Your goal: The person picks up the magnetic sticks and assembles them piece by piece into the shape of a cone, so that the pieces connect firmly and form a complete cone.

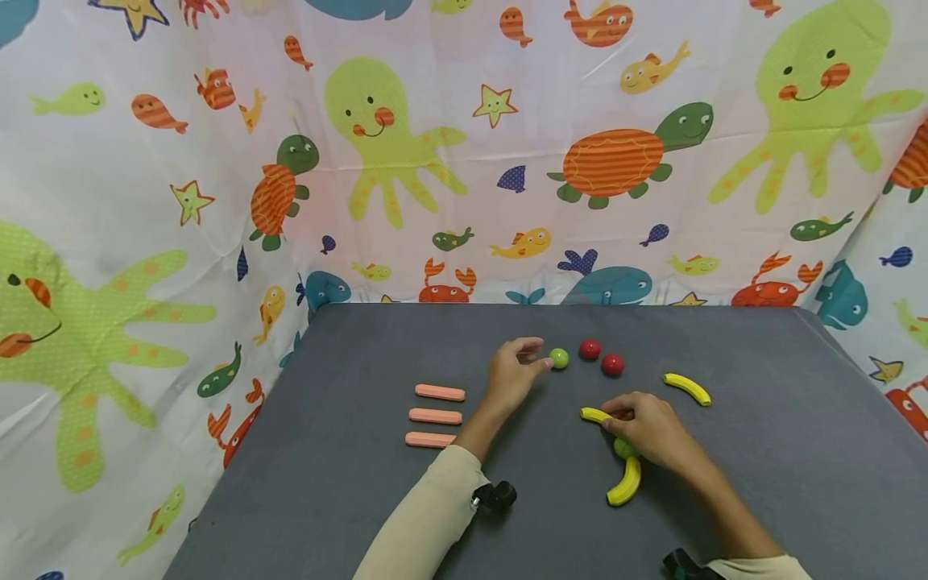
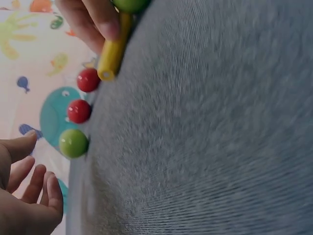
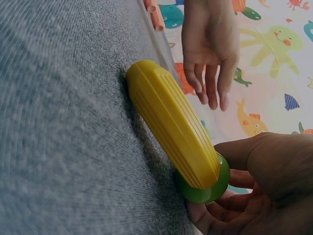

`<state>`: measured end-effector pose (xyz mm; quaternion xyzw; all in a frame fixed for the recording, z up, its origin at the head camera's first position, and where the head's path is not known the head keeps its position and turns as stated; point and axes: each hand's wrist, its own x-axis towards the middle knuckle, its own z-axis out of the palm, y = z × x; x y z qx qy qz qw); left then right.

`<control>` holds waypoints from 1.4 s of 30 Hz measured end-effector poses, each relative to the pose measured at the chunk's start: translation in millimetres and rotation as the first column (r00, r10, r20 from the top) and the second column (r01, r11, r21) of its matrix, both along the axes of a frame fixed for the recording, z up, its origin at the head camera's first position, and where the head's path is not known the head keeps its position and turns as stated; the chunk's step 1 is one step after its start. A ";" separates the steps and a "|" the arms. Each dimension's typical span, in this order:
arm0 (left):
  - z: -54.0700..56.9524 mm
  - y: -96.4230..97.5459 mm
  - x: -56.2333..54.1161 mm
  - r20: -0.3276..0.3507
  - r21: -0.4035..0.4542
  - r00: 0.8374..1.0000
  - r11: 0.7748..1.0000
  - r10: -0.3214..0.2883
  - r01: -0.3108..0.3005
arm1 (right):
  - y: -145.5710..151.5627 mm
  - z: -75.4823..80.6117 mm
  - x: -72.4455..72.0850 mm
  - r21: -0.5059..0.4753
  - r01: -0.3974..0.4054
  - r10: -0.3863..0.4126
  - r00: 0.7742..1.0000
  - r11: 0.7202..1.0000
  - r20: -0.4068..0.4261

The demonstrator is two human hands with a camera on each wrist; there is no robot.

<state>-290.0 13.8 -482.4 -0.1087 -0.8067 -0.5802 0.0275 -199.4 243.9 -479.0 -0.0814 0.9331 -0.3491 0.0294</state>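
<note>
My right hand pinches a yellow toy banana between thumb and fingers. Just below that hand lies a green ball, partly covered by the fingers. A second toy banana runs from this ball toward me; in the right wrist view this ridged banana overlaps the green ball. Farther off, my left hand hovers with relaxed, slightly bent fingers and holds nothing. Its thumb is right beside another green ball; the left wrist view shows a gap between the fingers and that ball.
Two red balls sit right of the far green ball. Another toy banana lies to the right. Several pink sausage-like sticks, three in a column, lie left of my left forearm. A printed sea-animal curtain borders the grey table.
</note>
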 end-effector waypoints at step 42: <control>-13.8 22.9 -26.4 0.046 -0.240 0.999 0.971 0.018 -0.007 | -3.7 2.5 1.0 -0.018 0.017 -0.017 1.000 1.000 0.022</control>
